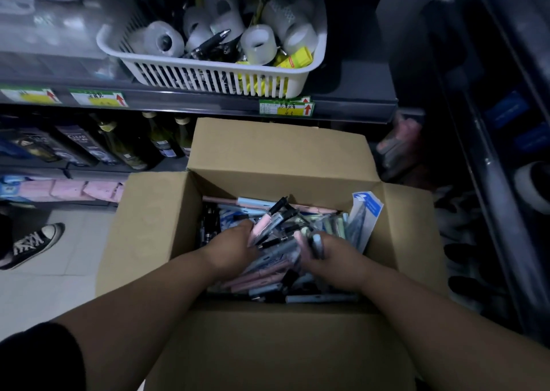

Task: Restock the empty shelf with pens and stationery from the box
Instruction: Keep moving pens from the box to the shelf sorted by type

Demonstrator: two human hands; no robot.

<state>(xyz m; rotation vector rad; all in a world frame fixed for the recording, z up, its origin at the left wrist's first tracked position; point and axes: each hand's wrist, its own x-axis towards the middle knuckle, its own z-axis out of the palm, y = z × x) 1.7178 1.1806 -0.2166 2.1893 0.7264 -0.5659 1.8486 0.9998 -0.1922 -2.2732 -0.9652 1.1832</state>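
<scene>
Left hand (235, 248) and right hand (336, 259) round pens (262, 227), tips away.

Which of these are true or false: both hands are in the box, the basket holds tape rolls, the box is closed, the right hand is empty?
1. The left hand and right hand are both inside the cardboard box. True.
2. The white basket holds tape rolls. True.
3. The box is closed. False: its flaps are folded open.
4. The right hand is empty. False: it grips pens.
</scene>
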